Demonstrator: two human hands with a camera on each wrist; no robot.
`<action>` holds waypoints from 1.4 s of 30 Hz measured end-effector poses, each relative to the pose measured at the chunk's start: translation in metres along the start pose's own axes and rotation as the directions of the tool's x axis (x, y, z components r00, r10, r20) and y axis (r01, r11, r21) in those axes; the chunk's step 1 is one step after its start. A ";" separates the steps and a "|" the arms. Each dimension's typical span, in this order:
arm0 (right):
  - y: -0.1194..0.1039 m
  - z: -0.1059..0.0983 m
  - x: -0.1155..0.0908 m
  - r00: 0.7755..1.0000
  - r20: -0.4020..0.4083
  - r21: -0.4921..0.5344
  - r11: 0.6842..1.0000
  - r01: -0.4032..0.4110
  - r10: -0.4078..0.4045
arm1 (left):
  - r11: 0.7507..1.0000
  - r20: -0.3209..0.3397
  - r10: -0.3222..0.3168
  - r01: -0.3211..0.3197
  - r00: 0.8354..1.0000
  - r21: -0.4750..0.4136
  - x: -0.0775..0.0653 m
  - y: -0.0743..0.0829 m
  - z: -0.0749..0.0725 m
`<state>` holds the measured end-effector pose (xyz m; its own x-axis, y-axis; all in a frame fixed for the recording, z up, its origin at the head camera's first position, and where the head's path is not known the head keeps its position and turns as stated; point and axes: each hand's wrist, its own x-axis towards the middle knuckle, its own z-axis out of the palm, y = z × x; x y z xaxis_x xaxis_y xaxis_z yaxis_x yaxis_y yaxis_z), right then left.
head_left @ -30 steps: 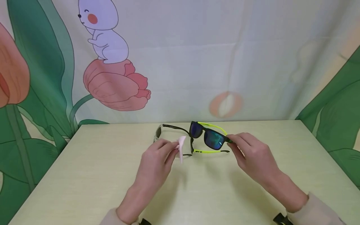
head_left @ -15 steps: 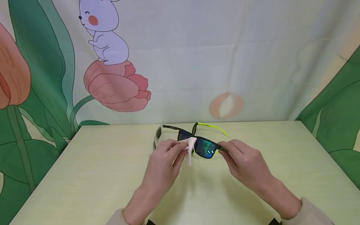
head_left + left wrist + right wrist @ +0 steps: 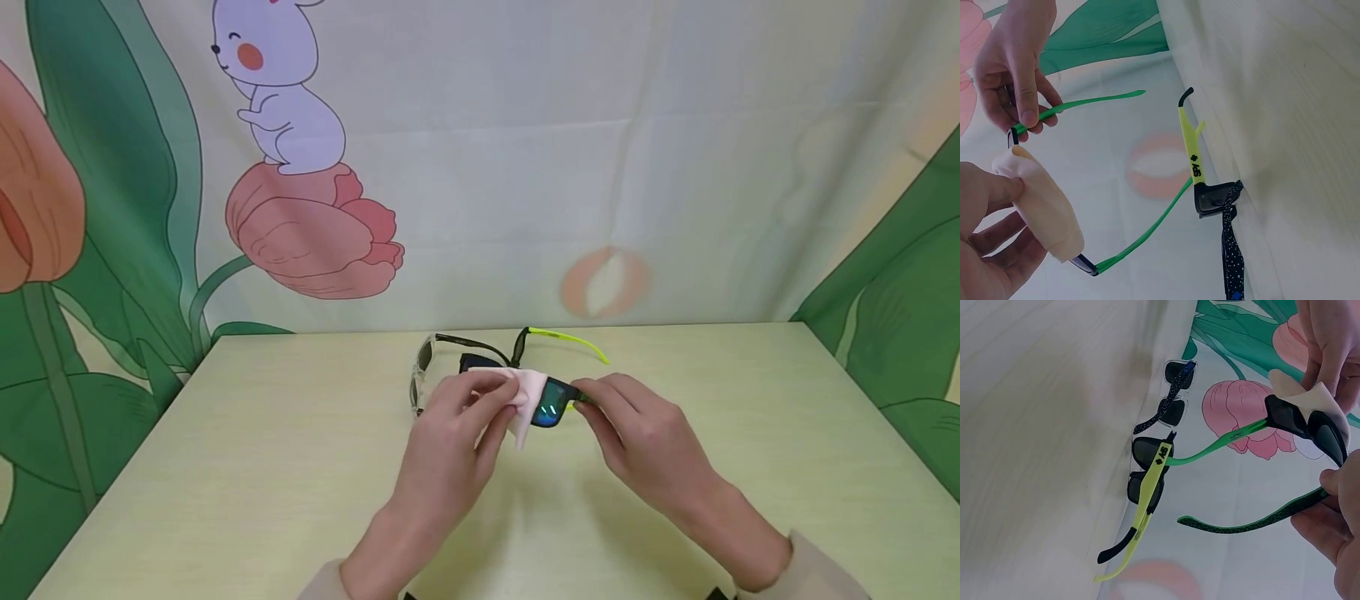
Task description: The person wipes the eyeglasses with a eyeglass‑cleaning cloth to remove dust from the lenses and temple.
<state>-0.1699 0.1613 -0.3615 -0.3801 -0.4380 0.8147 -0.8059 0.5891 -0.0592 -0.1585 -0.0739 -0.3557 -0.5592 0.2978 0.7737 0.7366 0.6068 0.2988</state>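
Observation:
My right hand (image 3: 645, 425) pinches a pair of dark sunglasses (image 3: 552, 403) at the hinge end of one temple, holding them raised over the table. Their lenses are blue-green and mirrored; the right wrist view shows green temples (image 3: 1235, 439) unfolded. A pale pink cleaning cloth (image 3: 531, 390) is held between the thumb and fingers of my left hand (image 3: 450, 437). It lies across the front of the sunglasses, covering the middle and part of both lenses. In the left wrist view the cloth (image 3: 1047, 203) wraps over the frame, leaving its two ends bare.
Behind the hands, black sunglasses with yellow temples (image 3: 567, 335) rest on the pale wooden table (image 3: 285, 467). Beside them on the left are clear-framed sunglasses (image 3: 425, 357) with dark temples. A printed curtain (image 3: 480, 167) hangs along the table's back edge.
The sunglasses have come left and down, while the left hand has moved right with the cloth. First apart from the lenses, the cloth now covers much of the front.

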 end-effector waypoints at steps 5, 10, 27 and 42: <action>-0.001 0.000 0.000 1.000 0.002 0.004 1.000 -0.012 0.012 | 0.998 0.004 0.048 -0.048 0.999 -0.029 0.000 0.003 0.003; -0.001 0.001 0.001 1.000 -0.017 0.017 1.000 -0.013 0.013 | 0.990 0.003 0.133 -0.133 0.991 -0.043 -0.001 0.004 0.006; 0.001 -0.006 0.003 0.999 -0.030 0.014 1.000 -0.020 0.021 | 0.959 0.054 0.275 -0.278 0.960 0.050 -0.002 0.014 0.007; 0.004 -0.011 0.000 0.997 -0.046 0.022 0.998 -0.062 0.063 | 0.992 0.064 0.123 -0.125 0.990 0.028 -0.004 0.008 0.003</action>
<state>-0.1680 0.1707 -0.3554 -0.4086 -0.3683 0.8351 -0.7908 0.5997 -0.1224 -0.1518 -0.0681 -0.3583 -0.4872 0.4167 0.7675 0.7900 0.5849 0.1839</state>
